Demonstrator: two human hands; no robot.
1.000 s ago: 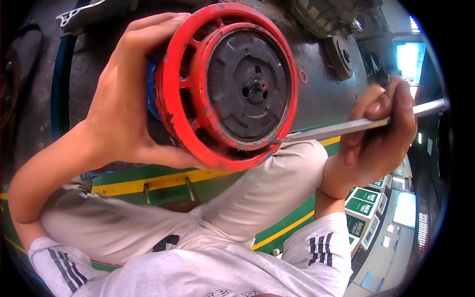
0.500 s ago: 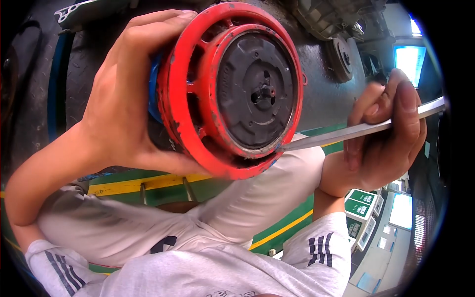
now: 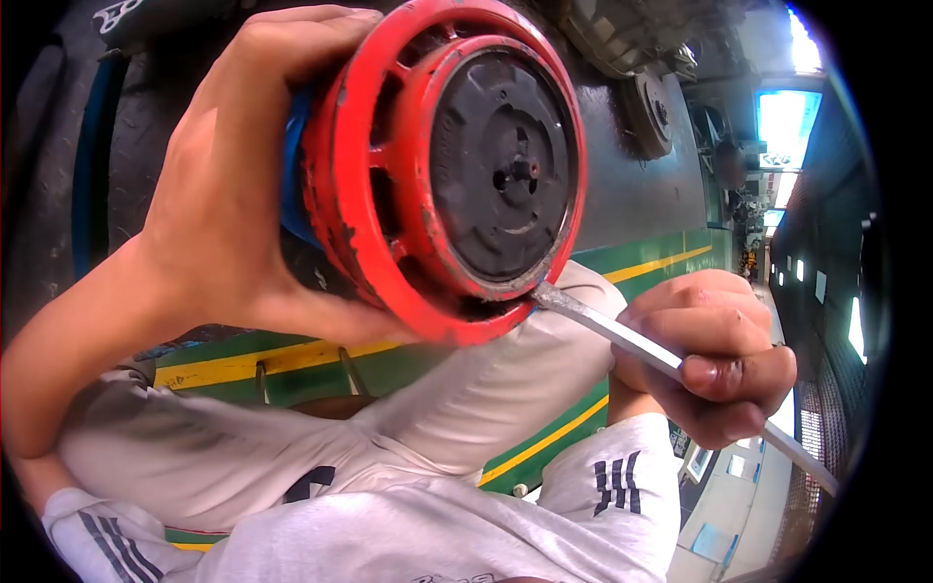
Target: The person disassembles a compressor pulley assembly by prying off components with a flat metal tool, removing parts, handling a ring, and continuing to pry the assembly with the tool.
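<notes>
My left hand point(image 3: 219, 185) grips the back and side of a red round pulley point(image 3: 362, 194), its thumb along the lower rim. A black disc point(image 3: 501, 209) with a small central bolt fills the pulley's front face. Blue material point(image 3: 294, 185) shows behind the rim. In my right hand point(image 3: 714, 355) is a flat metal bar point(image 3: 622, 332), with the fingers wrapped round it. Its tip touches the lower edge of the ring around the black disc, and its other end points down to the right.
A dark metal table point(image 3: 632, 209) lies beyond the pulley. On it are a metal housing point(image 3: 622, 34) and a round part point(image 3: 646, 115). Below are my legs point(image 3: 457, 384) and a green floor with yellow lines point(image 3: 573, 428).
My right hand has moved down and turned palm-downward, so the bar now slopes down to the right instead of up. The pulley has shifted slightly left and up.
</notes>
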